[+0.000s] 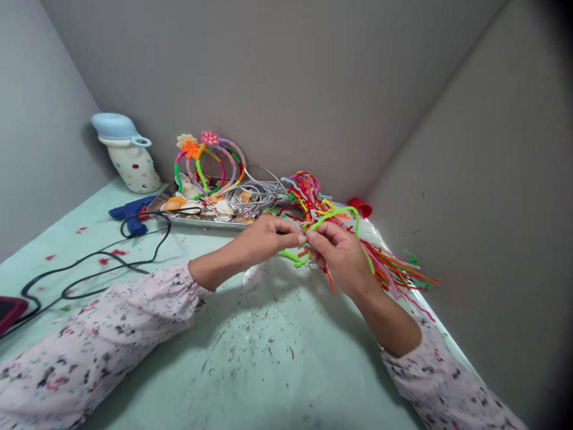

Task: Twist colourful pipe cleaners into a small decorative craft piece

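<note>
My left hand [271,239] and my right hand [341,254] meet at the fingertips over the table, both closed in a pinch. Between them runs a bright green pipe cleaner [342,210], which arches above my right hand; a green length also hangs below the fingers. Orange ends show under my right hand. Close behind and to the right lies a large bundle of multicoloured pipe cleaners [394,269]. The fingertips hide the exact spot where the strands are gripped.
A metal tray [210,223] holds flower-topped rings [197,158], scraps and coiled wire [257,197]. Left of it are a blue glue gun [134,214], its black cable [89,279] and a bottle [132,158]. A red object [360,207] stands behind the bundle. Grey walls enclose the table [268,370].
</note>
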Action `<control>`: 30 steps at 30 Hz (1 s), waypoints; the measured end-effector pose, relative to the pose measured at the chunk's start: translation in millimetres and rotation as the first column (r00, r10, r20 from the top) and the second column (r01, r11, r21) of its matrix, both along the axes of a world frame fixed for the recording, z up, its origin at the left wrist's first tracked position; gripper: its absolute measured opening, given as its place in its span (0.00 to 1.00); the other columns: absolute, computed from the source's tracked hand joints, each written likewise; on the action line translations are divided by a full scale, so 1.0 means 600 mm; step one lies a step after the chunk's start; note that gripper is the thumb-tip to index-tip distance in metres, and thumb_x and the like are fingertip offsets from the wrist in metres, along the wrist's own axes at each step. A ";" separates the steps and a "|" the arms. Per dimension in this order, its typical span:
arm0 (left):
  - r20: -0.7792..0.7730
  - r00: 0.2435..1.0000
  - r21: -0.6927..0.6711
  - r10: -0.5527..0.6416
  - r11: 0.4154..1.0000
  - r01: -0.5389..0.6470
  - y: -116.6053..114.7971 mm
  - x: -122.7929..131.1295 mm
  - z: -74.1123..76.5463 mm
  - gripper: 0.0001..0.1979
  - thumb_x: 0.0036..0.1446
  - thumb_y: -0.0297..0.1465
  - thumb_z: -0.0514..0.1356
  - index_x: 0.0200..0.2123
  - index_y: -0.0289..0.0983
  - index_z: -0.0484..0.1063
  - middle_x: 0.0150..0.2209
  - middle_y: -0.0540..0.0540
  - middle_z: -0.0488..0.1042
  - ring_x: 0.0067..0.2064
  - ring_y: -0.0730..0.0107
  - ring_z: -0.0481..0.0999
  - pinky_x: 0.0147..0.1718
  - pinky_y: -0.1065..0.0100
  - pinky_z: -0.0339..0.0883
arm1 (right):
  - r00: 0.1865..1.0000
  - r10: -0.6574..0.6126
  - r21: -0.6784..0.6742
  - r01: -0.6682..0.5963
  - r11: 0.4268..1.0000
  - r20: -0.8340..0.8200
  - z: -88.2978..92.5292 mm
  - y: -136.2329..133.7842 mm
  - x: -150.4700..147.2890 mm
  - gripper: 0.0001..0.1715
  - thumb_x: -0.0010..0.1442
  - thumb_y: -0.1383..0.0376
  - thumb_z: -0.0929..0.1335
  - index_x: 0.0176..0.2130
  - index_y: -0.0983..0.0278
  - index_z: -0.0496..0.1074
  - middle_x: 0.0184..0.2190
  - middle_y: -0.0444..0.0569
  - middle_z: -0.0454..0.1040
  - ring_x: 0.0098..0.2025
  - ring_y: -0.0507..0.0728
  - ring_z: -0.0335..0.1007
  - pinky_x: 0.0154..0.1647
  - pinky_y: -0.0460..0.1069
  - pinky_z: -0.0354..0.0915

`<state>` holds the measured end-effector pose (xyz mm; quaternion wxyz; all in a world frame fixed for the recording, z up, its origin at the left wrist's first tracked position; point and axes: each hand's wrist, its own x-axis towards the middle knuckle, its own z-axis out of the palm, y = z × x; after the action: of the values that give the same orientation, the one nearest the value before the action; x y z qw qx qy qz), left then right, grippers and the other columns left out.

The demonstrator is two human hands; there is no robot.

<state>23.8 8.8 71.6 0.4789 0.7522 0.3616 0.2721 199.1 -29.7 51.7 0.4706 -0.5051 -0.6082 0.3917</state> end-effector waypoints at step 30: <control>-0.020 1.000 0.076 -0.016 0.997 0.018 0.008 -0.002 -0.002 0.09 0.55 0.34 0.57 0.35 0.36 0.73 0.34 0.49 0.74 0.36 0.72 0.70 0.39 0.70 0.61 | 0.984 0.175 -0.013 -0.175 0.984 -0.036 0.003 0.007 0.018 0.09 0.57 0.59 0.68 0.33 0.63 0.68 0.26 0.41 0.70 0.27 0.49 0.67 0.28 0.46 0.65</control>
<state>22.7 13.7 70.7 0.4488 0.7755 0.3493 0.2741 209.8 -25.3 53.3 0.4406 -0.4467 -0.6389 0.4451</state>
